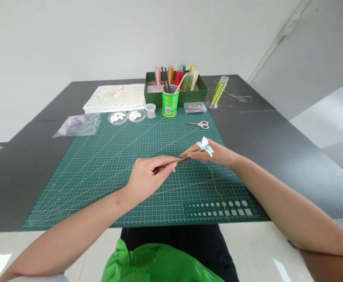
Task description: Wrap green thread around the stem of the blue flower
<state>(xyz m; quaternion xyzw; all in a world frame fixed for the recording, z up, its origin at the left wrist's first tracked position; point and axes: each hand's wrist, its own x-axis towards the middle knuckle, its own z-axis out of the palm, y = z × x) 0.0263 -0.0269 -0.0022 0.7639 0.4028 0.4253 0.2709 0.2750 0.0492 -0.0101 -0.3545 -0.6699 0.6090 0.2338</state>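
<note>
My left hand (149,174) is closed in a pinch on the lower end of a thin stick-like stem (179,160), held just above the green cutting mat (101,168). My right hand (215,153) is closed on the stem's upper end, just below a small white flower (205,145) fixed at its tip. A fine green thread (217,190) hangs from my right hand and trails across the mat toward its near edge.
At the back of the mat stand a green cup (170,102) of sticks, scissors (200,124), a clear box (194,107), small dishes of white petals (118,117), a green tray (176,94) of bead tubes, a green thread spool (217,92), a plastic bag (79,124) and a white board (115,98).
</note>
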